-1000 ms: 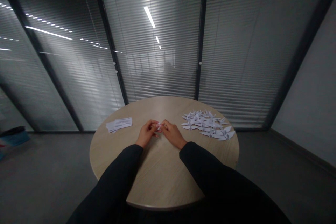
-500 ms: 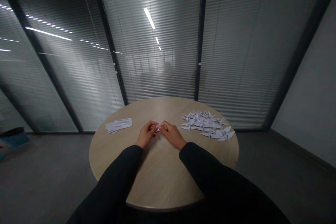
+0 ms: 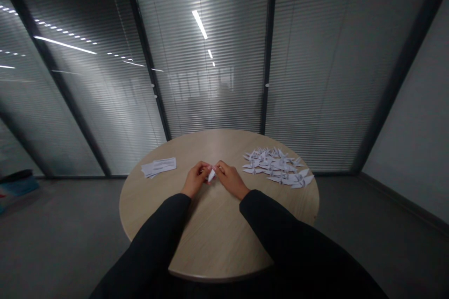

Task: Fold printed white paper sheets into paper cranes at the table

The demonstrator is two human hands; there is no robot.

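My left fingers point(image 3: 202, 169) and right fingers point(image 3: 220, 167) are pinching a small folded white paper point(image 3: 211, 175) over the round wooden surface point(image 3: 213, 243). It's light and flimsy, so I'd grip it gently by the folded edges.

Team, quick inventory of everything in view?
folded paper: 1, white, between both hands' fingertips
origami cranes: many, too overlapped to count, white, heaped on table right of hands
paper slips: small stack, white, on table left of hands
round table: 1, light wood, centre
glazed partition with blinds: 1, grey, behind table
floor: grey, around table
unclear item: 1, mainly blue, on floor at far left
left hand: 1, over table, at folded paper
right hand: 1, over table, at folded paper
sleeves: 2, black, on both forearms
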